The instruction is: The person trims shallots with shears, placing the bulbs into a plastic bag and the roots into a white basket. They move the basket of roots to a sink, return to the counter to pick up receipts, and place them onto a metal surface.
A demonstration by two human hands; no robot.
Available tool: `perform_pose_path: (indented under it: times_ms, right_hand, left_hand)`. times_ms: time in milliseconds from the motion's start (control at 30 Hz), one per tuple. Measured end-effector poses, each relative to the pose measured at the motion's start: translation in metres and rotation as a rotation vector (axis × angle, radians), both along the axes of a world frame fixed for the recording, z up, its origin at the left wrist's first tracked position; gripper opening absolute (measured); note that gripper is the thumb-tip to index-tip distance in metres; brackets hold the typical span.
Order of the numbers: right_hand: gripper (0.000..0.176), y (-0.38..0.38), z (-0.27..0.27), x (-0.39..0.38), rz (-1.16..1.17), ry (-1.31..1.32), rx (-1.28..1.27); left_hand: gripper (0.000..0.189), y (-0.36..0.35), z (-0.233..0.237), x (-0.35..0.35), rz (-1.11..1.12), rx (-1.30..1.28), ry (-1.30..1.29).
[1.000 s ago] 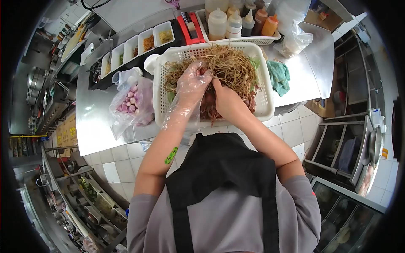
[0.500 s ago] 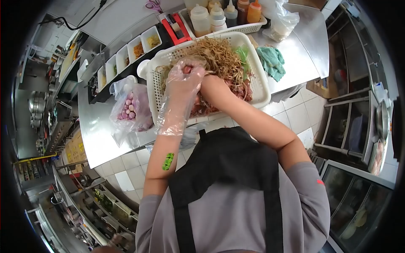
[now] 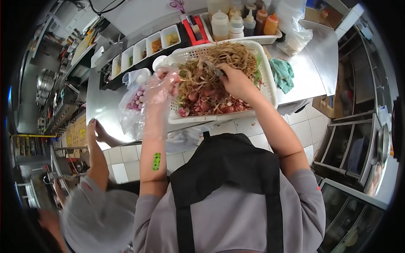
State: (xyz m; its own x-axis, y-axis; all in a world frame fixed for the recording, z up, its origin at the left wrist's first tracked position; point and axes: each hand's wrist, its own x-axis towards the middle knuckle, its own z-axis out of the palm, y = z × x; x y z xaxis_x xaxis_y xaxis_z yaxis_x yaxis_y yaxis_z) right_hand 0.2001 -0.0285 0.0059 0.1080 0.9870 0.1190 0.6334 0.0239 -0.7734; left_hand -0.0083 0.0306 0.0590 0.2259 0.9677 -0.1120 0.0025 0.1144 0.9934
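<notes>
My left hand (image 3: 163,84), in a loose clear plastic glove, is closed at the left rim of a white perforated basket (image 3: 273,90). A reddish shallot (image 3: 176,79) shows at its fingers, partly veiled by the glove. Over the basket, my bare right hand (image 3: 235,79) grips a small knife (image 3: 219,71) with a dark handle, its blade pointing up and left. Dry brown stalks (image 3: 232,55) fill the basket's far side, and red shallots (image 3: 202,96) with loose skins lie on the near side. Just left of my gloved hand sits a plastic bag of peeled shallots (image 3: 136,101).
Squeeze bottles (image 3: 220,25) stand in a rack behind the basket, beside a red holder (image 3: 196,31). White trays of toppings (image 3: 156,44) line the back left. A green cloth (image 3: 282,75) lies right. A co-worker's hand (image 3: 92,128) is near the table's left edge.
My hands have parted: the left went left to the basket's rim, the right stays over the stalks with the knife now visible. A co-worker has come into view at lower left.
</notes>
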Motion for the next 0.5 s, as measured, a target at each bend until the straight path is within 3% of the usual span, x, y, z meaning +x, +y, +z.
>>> perform_pose_path:
  times_ms: [167,300,400,500]
  right_hand:
    - [0.029,-0.014,0.035,0.009,0.005,0.015,-0.112]
    - [0.029,-0.025,0.064,0.0,0.052,0.066,-0.23]
    - [0.033,-0.026,0.065,-0.005,0.073,0.082,-0.002]
    - [0.034,-0.014,0.065,-0.013,0.115,0.11,0.152]
  left_hand:
    - [0.015,0.007,-0.018,-0.011,0.003,-0.146,-0.173]
    - [0.023,0.019,-0.001,-0.014,-0.008,-0.132,-0.553]
    - [0.029,0.018,0.018,-0.002,-0.12,0.102,-0.648]
    - [0.029,0.024,0.03,0.009,-0.161,0.092,-0.769]
